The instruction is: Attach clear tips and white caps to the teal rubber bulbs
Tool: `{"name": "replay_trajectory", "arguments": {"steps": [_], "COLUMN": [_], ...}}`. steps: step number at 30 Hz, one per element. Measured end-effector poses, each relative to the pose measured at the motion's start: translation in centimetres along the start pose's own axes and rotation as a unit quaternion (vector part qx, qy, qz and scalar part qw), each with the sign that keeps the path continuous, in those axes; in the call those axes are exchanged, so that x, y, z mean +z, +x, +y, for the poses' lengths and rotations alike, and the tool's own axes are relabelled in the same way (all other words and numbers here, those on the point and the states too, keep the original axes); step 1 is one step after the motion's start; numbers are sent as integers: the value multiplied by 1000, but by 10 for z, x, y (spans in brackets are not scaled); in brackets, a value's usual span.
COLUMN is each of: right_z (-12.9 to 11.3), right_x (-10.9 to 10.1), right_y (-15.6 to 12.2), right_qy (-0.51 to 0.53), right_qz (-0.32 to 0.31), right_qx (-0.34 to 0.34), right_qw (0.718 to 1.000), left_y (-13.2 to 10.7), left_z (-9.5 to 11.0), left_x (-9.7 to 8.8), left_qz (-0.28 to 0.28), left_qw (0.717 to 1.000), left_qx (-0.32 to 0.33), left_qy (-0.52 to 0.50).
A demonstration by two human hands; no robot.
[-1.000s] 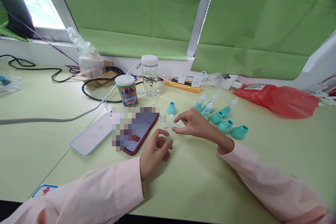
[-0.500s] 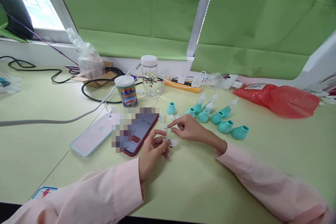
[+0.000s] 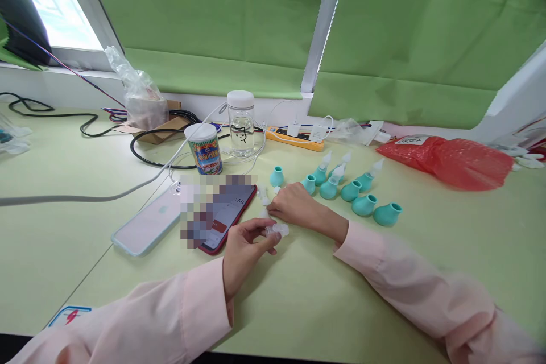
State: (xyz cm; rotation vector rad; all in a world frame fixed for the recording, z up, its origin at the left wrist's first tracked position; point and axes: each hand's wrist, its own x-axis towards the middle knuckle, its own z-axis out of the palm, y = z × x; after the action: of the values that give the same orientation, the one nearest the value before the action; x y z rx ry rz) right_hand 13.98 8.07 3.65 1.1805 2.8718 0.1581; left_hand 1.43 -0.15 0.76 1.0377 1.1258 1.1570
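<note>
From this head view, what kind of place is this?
Likely a small-parts assembly desk by a window: teal rubber bulbs lined up on the pale green tabletop, the left hand pinching a clear plastic piece, and a power strip under green blinds.

Left hand (image 3: 244,247) curled with fingertips pinched; right hand (image 3: 294,205) palm-down, fingers bent.

The table (image 3: 63,182) looks smooth, matt pale green, and the teal bulbs (image 3: 364,205) look like soft matt rubber. The small cap (image 3: 277,230) is clear plastic; the red bag (image 3: 452,162) is glossy, crinkled film, the sleeves (image 3: 170,318) pink cloth.
</note>
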Motion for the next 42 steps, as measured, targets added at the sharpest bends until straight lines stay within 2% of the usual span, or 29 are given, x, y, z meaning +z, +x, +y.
{"name": "replay_trajectory", "arguments": {"steps": [4,7,11,16,23,28,31,35,37,42], "right_z": [1,4,10,8,5,3,2,5,5,-6], "right_x": [0,-3,-10,-9,-8,-14,-15,-13,-12,-16], "right_y": [6,0,-27,-59,-64,-64,-63,-61,-61,-66], "right_qy": [-4,-1,61,192,234,253,302,358,347,258], "right_qz": [8,23,85,137,113,126,132,104,97,67], "right_qx": [-19,-26,-32,-112,-139,-139,-131,-142,-138,-119], "right_qw": [1000,999,994,965,956,949,935,917,922,956], "left_y": [0,0,1,0,0,-1,-1,-1,-1,-3], "left_z": [1,1,-2,-2,-1,-3,-3,-2,-1,-2], "left_x": [1,1,0,0,0,-1,-1,-1,-1,1], "left_qz": [-12,-17,-12,-21,-24,-20,-22,-16,-13,-15], "left_qw": [999,998,996,995,997,998,999,999,999,998], "left_qx": [-29,-43,-62,-83,-74,-53,-32,-26,-26,-24], "left_qy": [-15,-42,-63,-55,-17,4,18,31,37,49]}}
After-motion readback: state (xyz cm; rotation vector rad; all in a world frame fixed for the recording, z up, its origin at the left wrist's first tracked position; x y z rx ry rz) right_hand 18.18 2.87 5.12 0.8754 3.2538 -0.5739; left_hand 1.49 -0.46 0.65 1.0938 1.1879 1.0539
